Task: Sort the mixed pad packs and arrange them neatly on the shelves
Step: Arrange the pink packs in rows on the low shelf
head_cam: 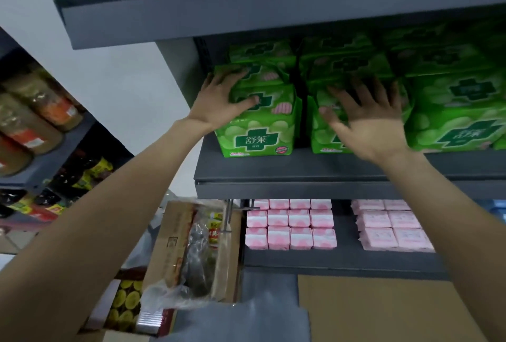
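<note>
Both grips lie spread: left hand (219, 100) flat on the left green pack (257, 133), right hand (364, 119) on its neighbour (323, 133). Left pack reads "舒莱".

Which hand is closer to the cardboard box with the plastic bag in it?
Left. The left hand rests on a green pad pack almost straight above the cardboard box; the right hand is further right, on another green pack.
</note>
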`<state>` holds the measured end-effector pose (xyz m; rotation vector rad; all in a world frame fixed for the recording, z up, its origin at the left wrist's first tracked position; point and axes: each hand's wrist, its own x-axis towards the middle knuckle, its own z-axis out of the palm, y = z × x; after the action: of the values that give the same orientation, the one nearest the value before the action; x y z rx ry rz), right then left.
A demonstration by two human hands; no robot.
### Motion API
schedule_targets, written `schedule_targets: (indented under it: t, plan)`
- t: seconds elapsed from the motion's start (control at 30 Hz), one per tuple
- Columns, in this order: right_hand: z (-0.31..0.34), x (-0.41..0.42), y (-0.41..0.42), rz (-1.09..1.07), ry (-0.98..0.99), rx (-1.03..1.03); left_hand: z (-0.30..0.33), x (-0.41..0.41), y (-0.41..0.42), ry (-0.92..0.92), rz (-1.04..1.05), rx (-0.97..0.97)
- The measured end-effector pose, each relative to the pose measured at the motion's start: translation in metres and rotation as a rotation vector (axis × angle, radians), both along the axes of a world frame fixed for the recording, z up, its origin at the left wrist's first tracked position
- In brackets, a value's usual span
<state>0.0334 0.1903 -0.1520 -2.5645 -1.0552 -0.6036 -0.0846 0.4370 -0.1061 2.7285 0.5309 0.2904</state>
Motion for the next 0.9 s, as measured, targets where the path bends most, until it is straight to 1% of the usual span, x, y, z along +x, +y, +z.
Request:
schedule_targets:
  t: [0.17, 0.23, 0.37, 0.5, 0.57, 0.6, 0.67, 0.73, 0.8, 0.9]
  plan:
    - [0.005, -0.001, -0.002, -0.006, 0.092, -0.036, -0.013, 0.001, -0.017, -0.065, -0.028, -0.044]
    - [0.005, -0.002, -0.003, -0.004, 0.098, -0.049, -0.015, 0.006, -0.028, -0.058, -0.035, -0.038]
    - [0.012, -0.004, -0.006, 0.007, 0.144, -0.11, -0.012, 0.018, -0.032, -0.056, -0.011, -0.086]
    - [0.013, -0.011, -0.007, 0.063, 0.028, -0.212, -0.006, 0.022, -0.034, 0.037, -0.036, -0.044]
    - [0.014, -0.016, -0.007, 0.052, 0.024, -0.257, -0.001, 0.017, -0.036, 0.127, -0.068, -0.064]
    - [0.014, -0.018, -0.006, 0.041, 0.035, -0.279, 0.002, 0.013, -0.035, 0.198, -0.089, -0.05]
    - [0.015, -0.019, -0.007, 0.03, 0.05, -0.309, 0.009, 0.01, -0.032, 0.345, -0.136, 0.056]
    - [0.013, -0.015, -0.01, 0.046, 0.044, -0.306, 0.012, 0.01, -0.032, 0.418, -0.163, 0.167]
    - [0.011, -0.012, -0.015, 0.055, 0.038, -0.299, 0.009, 0.013, -0.037, 0.411, -0.173, 0.222]
    - [0.011, -0.009, -0.016, 0.061, 0.037, -0.272, 0.001, 0.018, -0.042, 0.329, -0.163, 0.24]
